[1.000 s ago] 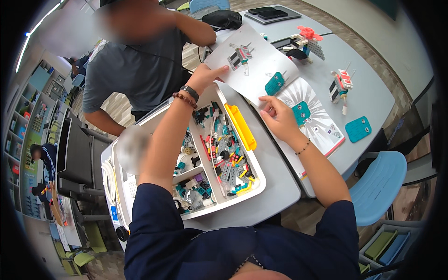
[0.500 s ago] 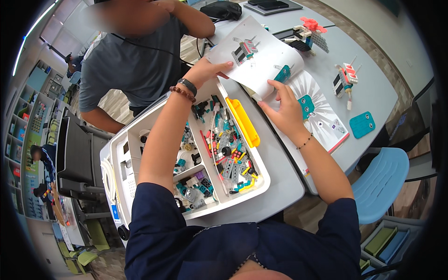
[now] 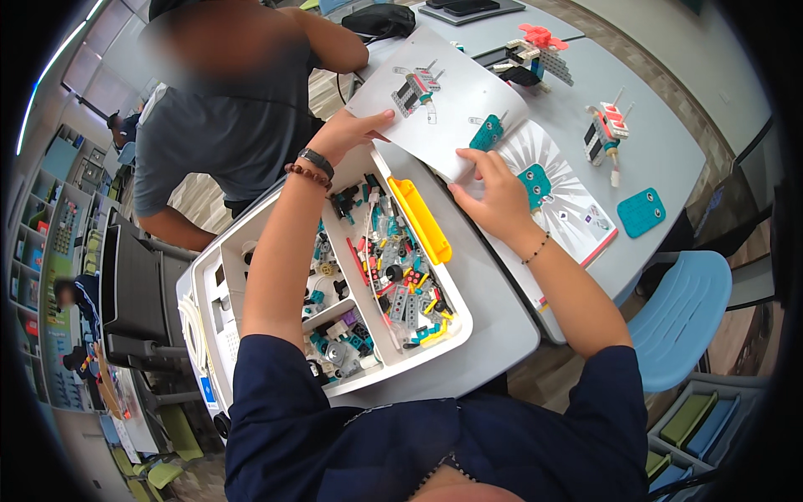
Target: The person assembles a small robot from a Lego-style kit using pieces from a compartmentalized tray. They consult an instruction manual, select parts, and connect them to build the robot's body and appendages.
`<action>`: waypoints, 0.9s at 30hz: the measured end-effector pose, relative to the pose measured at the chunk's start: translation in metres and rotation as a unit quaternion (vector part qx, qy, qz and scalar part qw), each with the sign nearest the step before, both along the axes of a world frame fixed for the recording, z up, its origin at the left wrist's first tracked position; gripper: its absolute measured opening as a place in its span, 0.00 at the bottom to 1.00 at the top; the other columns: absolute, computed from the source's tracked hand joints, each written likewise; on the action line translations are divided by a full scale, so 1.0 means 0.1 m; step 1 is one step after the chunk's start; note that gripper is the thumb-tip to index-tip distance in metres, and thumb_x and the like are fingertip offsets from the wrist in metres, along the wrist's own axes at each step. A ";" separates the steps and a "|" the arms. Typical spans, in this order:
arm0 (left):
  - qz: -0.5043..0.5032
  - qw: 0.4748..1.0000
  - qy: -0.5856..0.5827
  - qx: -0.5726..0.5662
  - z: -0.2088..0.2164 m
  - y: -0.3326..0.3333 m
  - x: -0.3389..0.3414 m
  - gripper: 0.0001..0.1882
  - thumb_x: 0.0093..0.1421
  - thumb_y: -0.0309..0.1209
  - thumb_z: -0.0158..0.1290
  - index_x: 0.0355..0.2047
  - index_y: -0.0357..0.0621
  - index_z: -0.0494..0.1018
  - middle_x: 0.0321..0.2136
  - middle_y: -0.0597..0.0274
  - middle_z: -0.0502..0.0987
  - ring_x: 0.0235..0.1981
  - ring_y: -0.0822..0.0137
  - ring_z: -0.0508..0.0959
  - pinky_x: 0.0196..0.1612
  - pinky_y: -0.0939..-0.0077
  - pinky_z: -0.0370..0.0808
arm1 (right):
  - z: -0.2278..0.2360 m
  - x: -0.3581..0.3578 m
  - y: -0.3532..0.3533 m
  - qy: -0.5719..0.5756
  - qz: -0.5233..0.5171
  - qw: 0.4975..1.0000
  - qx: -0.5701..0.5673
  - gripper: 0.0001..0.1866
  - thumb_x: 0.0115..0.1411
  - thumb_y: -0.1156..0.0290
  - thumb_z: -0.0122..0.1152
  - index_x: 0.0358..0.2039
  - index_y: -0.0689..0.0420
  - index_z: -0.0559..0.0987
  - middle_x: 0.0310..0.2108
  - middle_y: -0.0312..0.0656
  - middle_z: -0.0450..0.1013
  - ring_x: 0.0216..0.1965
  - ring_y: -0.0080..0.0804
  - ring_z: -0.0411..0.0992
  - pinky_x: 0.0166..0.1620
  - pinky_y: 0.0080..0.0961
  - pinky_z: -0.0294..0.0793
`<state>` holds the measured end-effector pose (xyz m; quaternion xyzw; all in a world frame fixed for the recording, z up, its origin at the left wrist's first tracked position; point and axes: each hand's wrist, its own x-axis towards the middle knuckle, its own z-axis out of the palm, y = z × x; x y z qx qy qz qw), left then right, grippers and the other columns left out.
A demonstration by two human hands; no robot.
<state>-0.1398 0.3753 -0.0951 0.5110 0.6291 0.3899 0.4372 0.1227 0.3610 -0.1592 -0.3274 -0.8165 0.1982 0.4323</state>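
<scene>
An open instruction booklet (image 3: 456, 88) lies over the edge of the grey table, one page lifted. That page shows a printed brick model and a teal plate with two eyes. My left hand (image 3: 350, 132) grips the page's left edge, thumb on top and fingers hidden beneath. With closed fingers, my right hand (image 3: 498, 197) pinches the page's near edge. The booklet's other page, with a large teal print and grey rays, rests flat. To its right are a small built brick model (image 3: 609, 127) in white, coral and black, and a teal rounded plate (image 3: 641, 212) with two eyes.
A white sorting bin (image 3: 456, 335) with a yellow latch (image 3: 421, 222) holds many loose bricks below my left forearm. Another brick model (image 3: 535, 60) stands farther back. A person (image 3: 226, 125) sits across at left. A blue chair (image 3: 682, 322) is at right.
The whole view has shifted slightly, moving most things left in the picture. Both hands keep hold of the lifted page, which hangs at nearly the same angle.
</scene>
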 end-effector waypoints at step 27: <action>-0.004 0.998 0.007 0.059 -0.14 0.06 -0.08 0.21 0.50 0.45 0.58 0.36 0.40 0.73 0.28 0.64 0.75 0.30 0.73 0.73 0.36 0.79 0.68 | -0.05 0.03 0.03 -0.020 -0.005 1.000 0.016 0.22 0.47 0.63 0.61 0.43 0.50 0.69 0.31 0.38 0.67 0.30 0.35 0.71 0.31 0.30 0.72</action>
